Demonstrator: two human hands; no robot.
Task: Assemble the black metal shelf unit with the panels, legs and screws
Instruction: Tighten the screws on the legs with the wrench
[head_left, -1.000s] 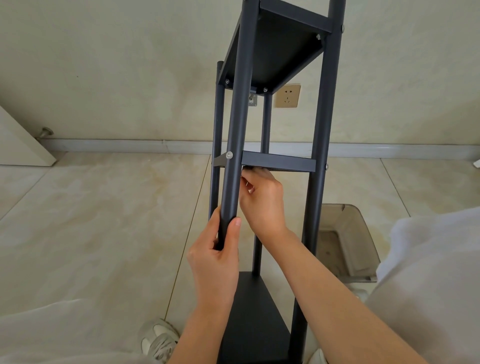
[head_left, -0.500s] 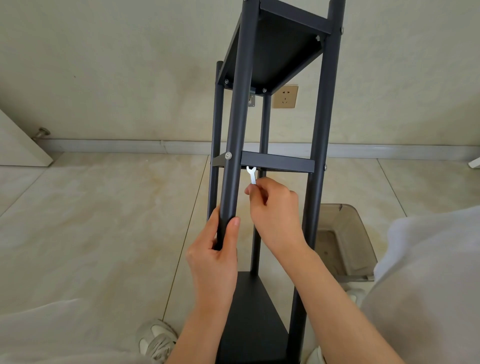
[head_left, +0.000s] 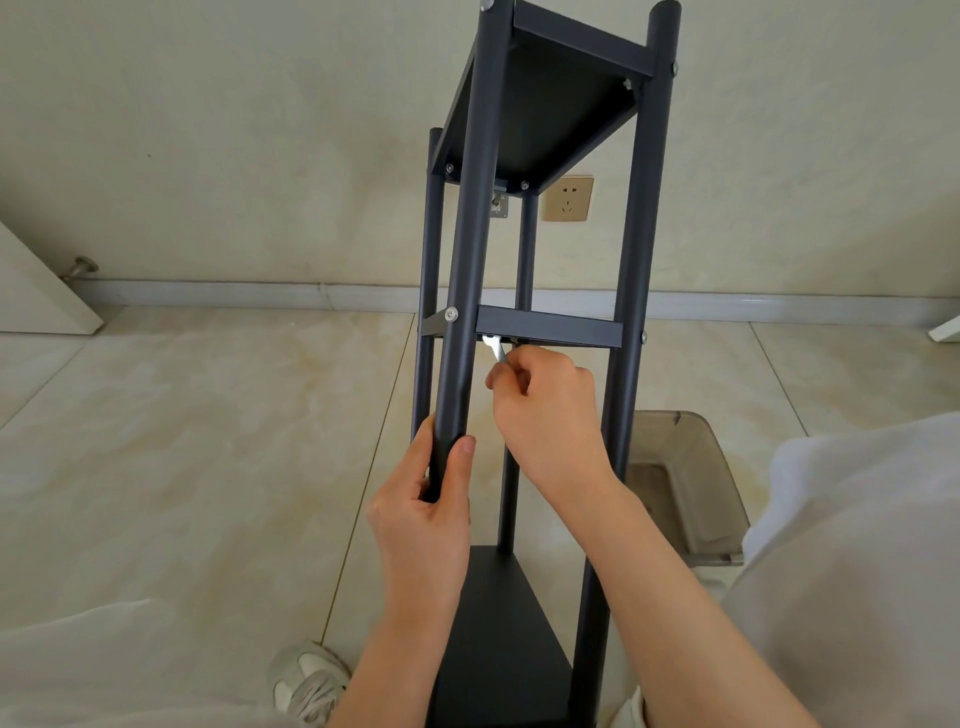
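Observation:
The black metal shelf unit (head_left: 631, 270) stands tilted away from me on the tiled floor, with round legs and three panels. My left hand (head_left: 423, 514) grips the near left leg (head_left: 467, 260) below the middle panel (head_left: 550, 328). My right hand (head_left: 550, 415) pinches a small silver wrench (head_left: 493, 349), its open jaw up under the front edge of the middle panel, close to that leg. A silver screw head (head_left: 451, 314) shows on the leg at panel height. The bottom panel (head_left: 493, 639) lies between my forearms.
A translucent grey plastic bin (head_left: 691, 493) sits on the floor right of the shelf. A wall socket (head_left: 567, 199) and baseboard are behind it. A white door edge (head_left: 36, 291) is at far left. My shoe (head_left: 306, 680) is beside the shelf base.
My right hand drew back from under the middle panel, showing the wrench, then raised it again so its jaw sits under the panel's front edge. My left hand kept its grip on the leg.

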